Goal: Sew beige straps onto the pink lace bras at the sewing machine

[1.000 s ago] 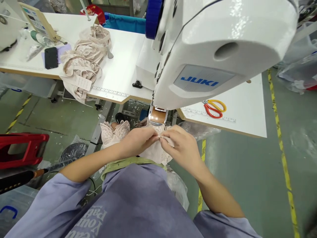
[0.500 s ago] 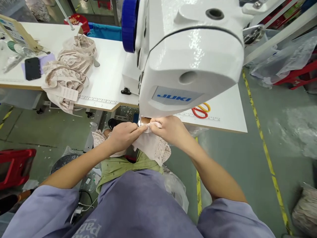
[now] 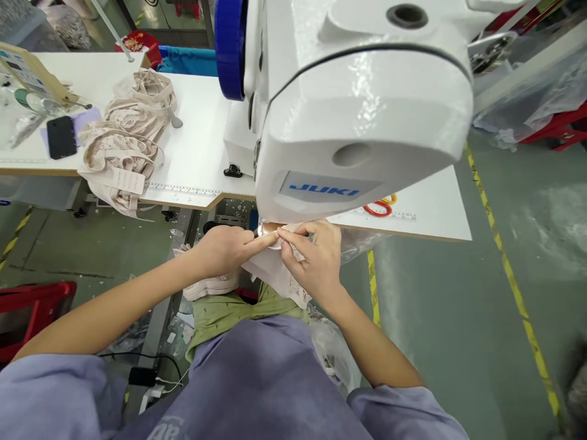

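Note:
Under the head of a white sewing machine [image 3: 367,122], a pale pink lace garment [image 3: 268,269] hangs down toward my lap. My left hand [image 3: 224,250] comes in from the left with its index finger stretched along the fabric at the machine's lit working end; its other fingers are curled under and partly hidden. My right hand [image 3: 318,260] pinches the garment's edge, thumb and index finger close to the left fingertip. The machine head hides the needle area.
Pink lace garments [image 3: 128,134] lie heaped on the white table [image 3: 197,128], near a black phone [image 3: 62,137]. Red-handled scissors [image 3: 378,208] rest partly behind the machine head. A red stool [image 3: 36,311] stands at left.
My right hand has turned and shifted its hold, fingers now more spread and nearer the left fingertip. My left index finger has straightened along the fabric. The view has shifted slightly.

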Demonstrator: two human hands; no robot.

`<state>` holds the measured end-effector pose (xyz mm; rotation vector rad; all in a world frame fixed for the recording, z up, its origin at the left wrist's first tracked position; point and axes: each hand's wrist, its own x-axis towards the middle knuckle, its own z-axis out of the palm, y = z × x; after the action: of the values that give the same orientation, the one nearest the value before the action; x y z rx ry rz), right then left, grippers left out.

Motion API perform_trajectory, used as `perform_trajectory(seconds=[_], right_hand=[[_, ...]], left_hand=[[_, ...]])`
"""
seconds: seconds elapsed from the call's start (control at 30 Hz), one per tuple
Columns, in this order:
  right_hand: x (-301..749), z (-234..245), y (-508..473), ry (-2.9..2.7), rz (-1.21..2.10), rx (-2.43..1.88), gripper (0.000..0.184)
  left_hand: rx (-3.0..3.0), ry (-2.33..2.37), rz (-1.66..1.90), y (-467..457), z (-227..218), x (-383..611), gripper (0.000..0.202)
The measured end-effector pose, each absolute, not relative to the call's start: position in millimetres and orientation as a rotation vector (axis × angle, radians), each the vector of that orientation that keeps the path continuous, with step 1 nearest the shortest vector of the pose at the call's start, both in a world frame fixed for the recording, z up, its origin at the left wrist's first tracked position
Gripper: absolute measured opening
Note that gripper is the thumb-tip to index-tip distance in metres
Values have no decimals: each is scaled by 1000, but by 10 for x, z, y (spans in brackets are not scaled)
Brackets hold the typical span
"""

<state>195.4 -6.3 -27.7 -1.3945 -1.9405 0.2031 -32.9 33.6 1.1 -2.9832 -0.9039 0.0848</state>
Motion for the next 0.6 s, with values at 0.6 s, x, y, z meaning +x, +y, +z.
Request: perform_trajectory(seconds=[0.6], right_hand=[[2058,-278,108,-1858,728,-1423,40]], left_hand=[[-2701,-1300,-167,-88,127,133,47]])
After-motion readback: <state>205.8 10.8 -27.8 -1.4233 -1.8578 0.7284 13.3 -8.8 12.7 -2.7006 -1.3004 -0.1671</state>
